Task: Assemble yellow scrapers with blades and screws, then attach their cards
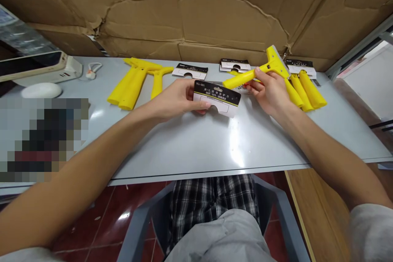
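Note:
Between the thumb and fingers of my left hand (186,99) is a black-and-white cardboard packaging sleeve (217,97) with a hang hole. My right hand (270,90) grips a yellow scraper (245,77) near its head; the handle end points left, touching or just behind the top of the sleeve. Something red shows by my right fingers, too covered to name. More yellow scrapers (130,84) lie left of my left hand. Another group of yellow scrapers (311,90) lies just beyond my right hand, one partly under a card.
Further cardboard sleeves (190,71) lie along the back of the white table (184,147). A cardboard wall (184,16) closes off the back. On the left are a white device (69,67), a mouse (41,90), a white cable (92,71) and a blurred-out patch.

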Tool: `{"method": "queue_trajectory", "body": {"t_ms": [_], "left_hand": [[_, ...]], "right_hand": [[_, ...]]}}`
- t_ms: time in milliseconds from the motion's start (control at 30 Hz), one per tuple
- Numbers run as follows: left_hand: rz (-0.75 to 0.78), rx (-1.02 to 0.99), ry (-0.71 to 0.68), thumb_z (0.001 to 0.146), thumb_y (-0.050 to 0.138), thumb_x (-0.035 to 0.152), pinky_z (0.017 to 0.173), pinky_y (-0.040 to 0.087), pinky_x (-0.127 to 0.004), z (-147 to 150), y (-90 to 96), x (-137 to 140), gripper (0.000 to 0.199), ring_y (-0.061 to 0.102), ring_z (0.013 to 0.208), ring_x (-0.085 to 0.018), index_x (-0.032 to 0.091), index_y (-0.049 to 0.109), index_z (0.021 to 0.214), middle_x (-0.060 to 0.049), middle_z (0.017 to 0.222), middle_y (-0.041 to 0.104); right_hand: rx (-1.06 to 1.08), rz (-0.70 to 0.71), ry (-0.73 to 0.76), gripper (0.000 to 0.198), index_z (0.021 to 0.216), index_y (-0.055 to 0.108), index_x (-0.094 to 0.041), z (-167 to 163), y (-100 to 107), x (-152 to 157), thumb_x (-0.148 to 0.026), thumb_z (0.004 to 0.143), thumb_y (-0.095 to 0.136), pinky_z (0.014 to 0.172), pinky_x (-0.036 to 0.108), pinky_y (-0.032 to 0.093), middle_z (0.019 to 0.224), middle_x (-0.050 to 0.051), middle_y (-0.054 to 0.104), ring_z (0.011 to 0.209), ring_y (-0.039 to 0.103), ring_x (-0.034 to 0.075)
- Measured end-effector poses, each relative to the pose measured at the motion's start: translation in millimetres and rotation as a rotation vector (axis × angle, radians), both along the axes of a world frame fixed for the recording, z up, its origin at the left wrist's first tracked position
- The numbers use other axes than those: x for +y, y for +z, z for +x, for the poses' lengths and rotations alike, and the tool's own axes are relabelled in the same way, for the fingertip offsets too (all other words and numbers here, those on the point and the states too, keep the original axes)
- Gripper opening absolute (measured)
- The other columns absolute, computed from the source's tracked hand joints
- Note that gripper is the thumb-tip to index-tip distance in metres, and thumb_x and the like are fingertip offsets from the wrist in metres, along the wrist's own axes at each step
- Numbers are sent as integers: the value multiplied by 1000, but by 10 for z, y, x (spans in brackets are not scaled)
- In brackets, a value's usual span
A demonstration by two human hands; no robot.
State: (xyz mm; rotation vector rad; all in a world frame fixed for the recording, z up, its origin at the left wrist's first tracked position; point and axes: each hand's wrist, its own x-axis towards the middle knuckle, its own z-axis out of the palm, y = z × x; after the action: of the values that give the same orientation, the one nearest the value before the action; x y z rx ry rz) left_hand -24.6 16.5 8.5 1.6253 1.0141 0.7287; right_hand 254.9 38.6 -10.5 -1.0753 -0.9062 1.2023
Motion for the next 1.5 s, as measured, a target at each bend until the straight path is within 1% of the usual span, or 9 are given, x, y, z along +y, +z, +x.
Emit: {"method": "queue_trajectory", "body": {"t_ms": [167,333,400,567,800,933,1100,1333,1500], "left_hand": [[114,128,-6,79,92,31,73,64,-35,20,-96,21,24,75,76,-22,17,79,93,-6,86,79],[140,-7,-33,81,92,34,98,63,-44,56,-172,29,35,77,108,-29,18,82,111,-11,119,82],[144,-60,-50,81,93,34,103,61,-47,65,-194,33,38,76,114,-30,19,83,114,-12,124,81],[136,-93,-58,82,94,38,99,62,-45,54,-231,68,36,76,112,-30,18,83,110,-13,120,82],[78,-138,59,84,92,45,88,65,-42,90,-231,30,36,78,91,-25,18,79,103,-9,102,84],[74,-166,117,83,93,44,93,66,-44,148,-192,-61,36,79,95,-26,19,78,104,-9,105,84],[69,-193,166,86,90,37,98,65,-44,226,-163,-161,32,79,101,-26,18,76,108,-9,113,84],[53,-218,273,87,87,32,100,64,-44,292,-169,-230,26,77,105,-26,19,73,105,-8,114,81],[30,-302,271,85,90,37,100,65,-44,319,-194,-244,36,75,109,-26,22,70,110,-7,124,76]], "right_hand": [[2,63,-23,58,103,53,-24,-22,-22,-5,-59,78,92,88,34,64,108,5,71,110,73,20],[8,67,-16,61,104,52,-24,-71,-41,-45,-58,76,94,91,35,65,108,4,71,108,73,19],[14,53,-10,61,104,53,-24,-62,-26,-47,-58,76,94,90,34,65,110,4,71,108,73,19],[69,72,-29,57,104,56,-23,-19,31,-46,-54,76,95,91,32,64,114,3,71,104,73,16],[42,-25,101,50,102,55,-24,-146,-35,-159,-40,76,95,88,34,64,108,4,75,96,74,17],[5,-47,116,49,103,58,-23,-180,-19,-207,-40,76,94,85,34,64,110,4,75,98,75,18],[20,-38,130,54,106,53,-25,-186,42,-246,-39,74,95,86,39,65,114,3,75,106,75,22],[-39,24,142,52,106,59,-24,-193,47,-268,-43,74,95,98,41,64,114,5,75,109,74,22],[-94,79,84,48,105,63,-23,-180,72,-276,-44,75,95,108,44,60,113,5,75,114,73,22]]}}
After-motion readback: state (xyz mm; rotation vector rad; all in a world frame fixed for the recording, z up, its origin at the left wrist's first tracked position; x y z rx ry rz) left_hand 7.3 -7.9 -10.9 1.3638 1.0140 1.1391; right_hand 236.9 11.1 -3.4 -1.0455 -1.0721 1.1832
